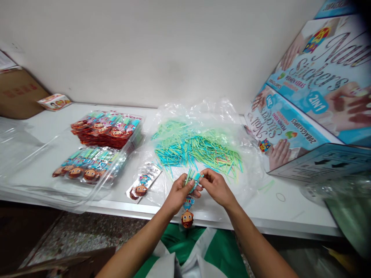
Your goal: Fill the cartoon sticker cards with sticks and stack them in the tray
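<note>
My left hand [179, 190] is closed on a small clear packet [187, 217] printed with a brown cartoon monkey; the packet hangs below the fingers, over the table's front edge. Blue and green thin sticks [194, 177] show at its upper end, between both hands. My right hand [216, 187] pinches at these sticks from the right side, its fingertips close to the left thumb. Just beyond the hands, a loose heap of blue and green sticks [179, 152] lies on a crumpled clear plastic sheet [252, 154]. Left of my left hand lies a flat stack of monkey packets [142, 187].
Filled packets [101, 127] are piled in a clear plastic tray [95, 199] on the left. Large Nail Stickers boxes [304, 116] stand at the right. A rubber band [280, 197] lies near them. At the far left are a brown carton [20, 94] and a small printed box [54, 102].
</note>
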{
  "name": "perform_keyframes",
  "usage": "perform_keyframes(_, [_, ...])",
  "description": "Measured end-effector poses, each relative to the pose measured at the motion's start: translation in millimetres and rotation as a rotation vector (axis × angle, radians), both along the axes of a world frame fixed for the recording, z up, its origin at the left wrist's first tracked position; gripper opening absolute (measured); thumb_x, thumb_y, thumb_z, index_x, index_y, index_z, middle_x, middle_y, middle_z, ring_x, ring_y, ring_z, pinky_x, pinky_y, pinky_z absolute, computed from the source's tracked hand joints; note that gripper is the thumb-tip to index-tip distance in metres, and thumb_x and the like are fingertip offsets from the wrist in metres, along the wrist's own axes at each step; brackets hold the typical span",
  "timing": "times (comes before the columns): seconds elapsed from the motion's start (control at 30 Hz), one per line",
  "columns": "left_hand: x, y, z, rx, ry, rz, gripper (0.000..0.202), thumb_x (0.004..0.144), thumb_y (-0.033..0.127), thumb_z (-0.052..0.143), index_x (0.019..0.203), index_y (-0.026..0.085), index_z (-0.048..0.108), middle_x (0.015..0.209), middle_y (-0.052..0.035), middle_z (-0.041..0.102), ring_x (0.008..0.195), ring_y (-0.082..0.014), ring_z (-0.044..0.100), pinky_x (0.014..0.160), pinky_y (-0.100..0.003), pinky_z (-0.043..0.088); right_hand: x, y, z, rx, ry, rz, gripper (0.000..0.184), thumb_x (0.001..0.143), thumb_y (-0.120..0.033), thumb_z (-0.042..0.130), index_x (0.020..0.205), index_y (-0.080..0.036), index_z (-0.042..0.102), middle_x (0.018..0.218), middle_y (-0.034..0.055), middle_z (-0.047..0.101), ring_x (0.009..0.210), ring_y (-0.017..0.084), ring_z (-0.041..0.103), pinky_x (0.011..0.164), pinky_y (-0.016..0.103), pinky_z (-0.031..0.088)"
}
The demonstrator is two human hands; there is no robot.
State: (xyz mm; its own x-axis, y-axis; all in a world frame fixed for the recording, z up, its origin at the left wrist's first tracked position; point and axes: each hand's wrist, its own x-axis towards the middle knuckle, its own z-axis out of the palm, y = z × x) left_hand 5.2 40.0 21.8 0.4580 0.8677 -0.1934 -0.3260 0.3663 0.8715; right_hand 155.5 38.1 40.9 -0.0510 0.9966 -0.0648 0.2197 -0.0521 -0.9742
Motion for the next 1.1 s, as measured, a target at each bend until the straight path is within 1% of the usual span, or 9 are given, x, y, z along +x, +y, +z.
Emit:
perform_keyframes(0.13, [1.1,-0.8,-2.1,0.014,0.001,-0.009,0.032,0.078,0.044,0.057,0.090,0.017,0.048,0.080,-0.0053,0.066,0.061,-0.0140,0.064,0.059,-0.023,0.045,-3.3,-1.2,-2.1,-0.033,0.085,-0.040,0.010,0.076,-0.023,0.052,0.085,-0.019,0.049,0.057,-0.0048,0.054,0.053,0.012,0.053,0.054,0.024,0.042])
perform_keyframes(0.43, [-1.5,0.5,-1.6,0.015,0.015,-0.009,0.033,0.077,0.045,0.058,0.088,0.016,0.047,0.081,-0.0060,0.066,0.061,-0.0142,0.063,0.060,-0.025,0.046,1.1,-1.5,1.7,0.035,0.009,-0.031,0.017,0.079,-0.033,0.055,0.083,-0.017,0.056,0.061,-0.0032,0.052,0.056,0.011,0.050,0.056,0.024,0.039])
perform_keyframes(0.6, [-0.4,-0.9,-0.9,0.033,0.002,-0.032,0.032,0.079,0.043,0.057,0.091,0.016,0.048,0.080,-0.0058,0.066,0.061,-0.0139,0.064,0.059,-0.024,0.046,-1.7,-0.2,-0.2,0.012,-0.002,-0.035,0.009,0.078,-0.027,0.053,0.080,-0.019,0.050,0.057,-0.0054,0.051,0.050,0.010,0.050,0.052,0.023,0.040])
perform_keyframes(0.7, [-0.1,-0.8,-1.1,0.023,0.004,-0.040,0.032,0.078,0.043,0.057,0.091,0.016,0.047,0.079,-0.0051,0.065,0.060,-0.0138,0.064,0.060,-0.024,0.047,-3.5,-0.2,-1.8,0.032,0.006,-0.051,0.012,0.076,-0.022,0.051,0.088,-0.020,0.051,0.068,-0.0036,0.056,0.051,0.009,0.052,0.052,0.023,0.042])
perform_keyframes(0.77, [-0.4,-0.5,-0.9,0.020,0.009,-0.039,0.031,0.078,0.043,0.058,0.089,0.016,0.046,0.079,-0.0046,0.065,0.060,-0.0139,0.064,0.059,-0.024,0.047,-3.7,-0.8,-2.0,0.051,-0.004,-0.019,0.016,0.077,-0.023,0.050,0.093,-0.020,0.053,0.072,-0.0028,0.057,0.054,0.009,0.053,0.055,0.023,0.043])
perform_keyframes(0.83, [-0.5,-0.5,-0.2,0.030,0.007,-0.040,0.030,0.078,0.041,0.058,0.088,0.016,0.045,0.078,-0.0042,0.065,0.060,-0.0139,0.064,0.059,-0.024,0.047,-3.4,-1.6,-1.2,0.056,-0.016,0.015,0.012,0.079,-0.026,0.050,0.088,-0.020,0.055,0.068,-0.0031,0.055,0.054,0.010,0.053,0.056,0.023,0.044])
perform_keyframes(0.93, [0.2,-1.4,0.2,0.031,0.001,-0.060,0.029,0.079,0.040,0.058,0.088,0.016,0.045,0.077,-0.0038,0.065,0.060,-0.0140,0.064,0.059,-0.024,0.047,-3.5,-2.8,0.9,0.029,0.003,0.010,0.011,0.080,-0.030,0.051,0.080,-0.019,0.052,0.065,-0.0035,0.052,0.051,0.009,0.051,0.051,0.022,0.043])
perform_keyframes(1.0, [0.8,-2.1,-0.5,0.027,-0.008,-0.068,0.028,0.079,0.040,0.057,0.090,0.016,0.046,0.077,-0.0040,0.065,0.060,-0.0143,0.064,0.059,-0.025,0.048,-4.2,-3.6,2.3,0.012,0.037,-0.004,0.011,0.080,-0.030,0.051,0.083,-0.020,0.051,0.070,-0.0030,0.052,0.048,0.008,0.050,0.048,0.022,0.043])
perform_keyframes(1.1, [0.9,-1.9,-2.5,0.030,-0.025,-0.076,0.028,0.080,0.039,0.057,0.093,0.016,0.047,0.077,-0.0044,0.065,0.059,-0.0146,0.064,0.060,-0.026,0.049,-5.6,-4.4,3.6,0.034,0.055,0.002,0.018,0.080,-0.030,0.052,0.095,-0.020,0.052,0.081,-0.0010,0.054,0.049,0.007,0.049,0.048,0.021,0.044])
